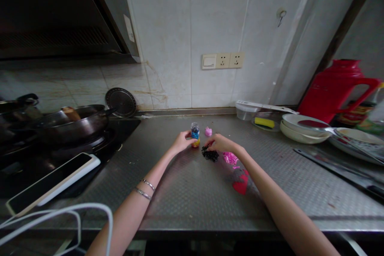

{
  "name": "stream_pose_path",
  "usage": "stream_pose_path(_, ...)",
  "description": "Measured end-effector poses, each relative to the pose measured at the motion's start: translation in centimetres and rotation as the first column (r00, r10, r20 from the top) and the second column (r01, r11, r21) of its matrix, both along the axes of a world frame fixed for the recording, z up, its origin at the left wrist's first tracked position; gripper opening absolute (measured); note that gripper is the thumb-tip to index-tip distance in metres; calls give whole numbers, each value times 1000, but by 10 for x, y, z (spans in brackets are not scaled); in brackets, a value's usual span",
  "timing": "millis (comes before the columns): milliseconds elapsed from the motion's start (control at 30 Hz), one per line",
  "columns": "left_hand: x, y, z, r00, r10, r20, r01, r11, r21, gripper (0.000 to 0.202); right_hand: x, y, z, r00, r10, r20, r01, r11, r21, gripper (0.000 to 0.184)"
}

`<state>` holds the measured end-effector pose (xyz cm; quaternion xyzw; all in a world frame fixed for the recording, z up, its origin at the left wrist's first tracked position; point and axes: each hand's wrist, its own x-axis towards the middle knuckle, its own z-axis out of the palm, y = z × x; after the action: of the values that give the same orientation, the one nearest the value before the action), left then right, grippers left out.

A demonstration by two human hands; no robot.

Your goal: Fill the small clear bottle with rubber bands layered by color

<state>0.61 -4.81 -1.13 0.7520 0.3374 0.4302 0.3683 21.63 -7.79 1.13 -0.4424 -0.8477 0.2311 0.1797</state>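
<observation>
Steel kitchen desk carries small things: left hand has narrow grip on a small blue-filled jar; right hand touches black tangled cords, grip cannot be told.

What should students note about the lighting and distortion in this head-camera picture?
In the head view, the wide lens bows the counter edge and stretches the arms; dim light leaves the hood nearly black, while the wall tiles stay pale.
</observation>
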Motion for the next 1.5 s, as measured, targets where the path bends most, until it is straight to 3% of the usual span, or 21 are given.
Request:
stream_pose_path(467, 0, 2, -3, 1000, -15, -2, 15, 999, 30, 31, 4, 1, 5, 971, -62, -233, 63, 998, -2, 30)
stream_pose_path(800, 0, 2, -2, 1000, -8, 1, 8, 1000, 20, 32, 10, 11, -7, 968, -96, -231, 64, 987, -144, 58)
stream_pose_path(1133, 0, 0, 0, 1000, -12, 4, 12, 1000, 15, 32, 9, 1, 12, 962, -69, -263, 70, 998, -5, 27)
stream_pose_path(1333, 0, 0, 0, 1000, -12, 2, 12, 1000, -1, 32, 7, 0, 26, 874, -118, -471, 126, 992, -16, 30)
stream_pose_path(1500, 1, -3, 3, 1000, -19, 14, 19, 999, -40, 31, -2, 2, 42, 704, -192, -684, 240, 970, -25, 33)
